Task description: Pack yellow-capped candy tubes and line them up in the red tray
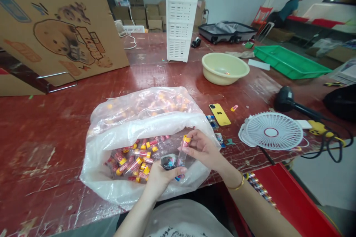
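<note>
A large clear plastic bag [97, 170] lies open on the table, holding several small clear tubes [136, 164] with yellow caps and pink labels. Over its mouth, my right hand [201, 148] pinches one such tube [184, 148] near its yellow end. My left hand [164, 177] is closed around a small dark packet with coloured print [168, 162], its thumb beside the lower end of that tube. Whether the left thumb presses on the tube as well, I cannot tell.
Right of the bag are a yellow phone [220, 114], a white fan [271, 131], a hair dryer [289, 100] and a cream basin [225, 68]. A green tray [292, 61] lies beyond. A cardboard box [61, 29] stands left. A red box [289, 192] sits below the table's right edge.
</note>
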Motion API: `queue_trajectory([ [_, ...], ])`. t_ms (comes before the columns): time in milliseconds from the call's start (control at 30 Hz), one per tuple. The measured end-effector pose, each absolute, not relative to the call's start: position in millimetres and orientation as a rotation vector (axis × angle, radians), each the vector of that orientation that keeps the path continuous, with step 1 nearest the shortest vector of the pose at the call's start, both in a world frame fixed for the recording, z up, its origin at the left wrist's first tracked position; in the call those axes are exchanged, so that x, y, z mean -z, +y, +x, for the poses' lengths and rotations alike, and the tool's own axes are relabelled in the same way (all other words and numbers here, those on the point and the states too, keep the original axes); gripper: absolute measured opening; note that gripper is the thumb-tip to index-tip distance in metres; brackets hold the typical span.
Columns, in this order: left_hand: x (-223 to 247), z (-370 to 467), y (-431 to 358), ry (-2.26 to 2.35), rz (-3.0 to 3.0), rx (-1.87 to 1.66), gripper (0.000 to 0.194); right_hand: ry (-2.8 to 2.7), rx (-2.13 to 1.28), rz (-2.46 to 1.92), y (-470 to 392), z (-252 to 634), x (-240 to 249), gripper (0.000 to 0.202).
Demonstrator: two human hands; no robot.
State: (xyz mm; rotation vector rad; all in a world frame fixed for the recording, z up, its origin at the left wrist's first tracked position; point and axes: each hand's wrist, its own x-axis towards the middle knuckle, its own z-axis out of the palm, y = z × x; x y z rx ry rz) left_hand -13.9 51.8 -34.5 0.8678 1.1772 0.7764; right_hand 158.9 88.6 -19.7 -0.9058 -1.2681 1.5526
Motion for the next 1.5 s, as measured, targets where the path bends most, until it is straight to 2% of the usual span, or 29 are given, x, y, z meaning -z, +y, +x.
queue_trajectory([
  [100, 29.0, -11.5, 50.4, 1.127, 0.759, -0.791, 0.022, -1.194, -1.547, -0.956, 88.4, 161.3, 23.3, 0.034],
  [333, 32.6, -7.2, 51.1, 1.153, 0.664, -0.806, 0.025, -1.606, -1.149, -1.026, 73.7, 159.1, 5.1, 0.017],
  [467, 28.4, -4.6, 49.7, 1.127, 0.641, -0.830, 0.027, -1.318, -1.347, -1.093, 78.5, 157.8, 14.9, 0.024],
  [600, 18.1, -4.3, 48.3, 1.108, 0.555, -0.782, 0.037, -1.075, -1.498, -1.092, 81.0, 158.4, 32.2, 0.029],
  [933, 28.1, -3.1, 47.7, 1.104, 0.471, -0.815, 0.036, -0.764, -1.462, -0.975, 73.2, 158.4, 25.7, 0.026],
  [1167, 23.8, 2.1, 46.9, 1.145, 0.662, -0.849, 0.038, -1.064, -1.651, -1.124, 65.1, 148.4, 24.3, 0.044],
  [1267, 21.2, -6.2, 47.2, 1.120, 0.688, -0.773, 0.038, -1.099, -1.627, -1.119, 67.2, 149.2, 24.9, 0.043],
  [1367, 23.3, -16.6, 48.0, 1.094, 0.820, -0.735, 0.028, -1.116, -1.568, -1.179, 73.9, 154.5, 27.1, 0.041],
  [1500, 29.5, -20.1, 47.8, 1.120, 0.826, -0.790, 0.020, -1.000, -1.332, -1.282, 84.9, 160.4, 24.0, 0.027],
])
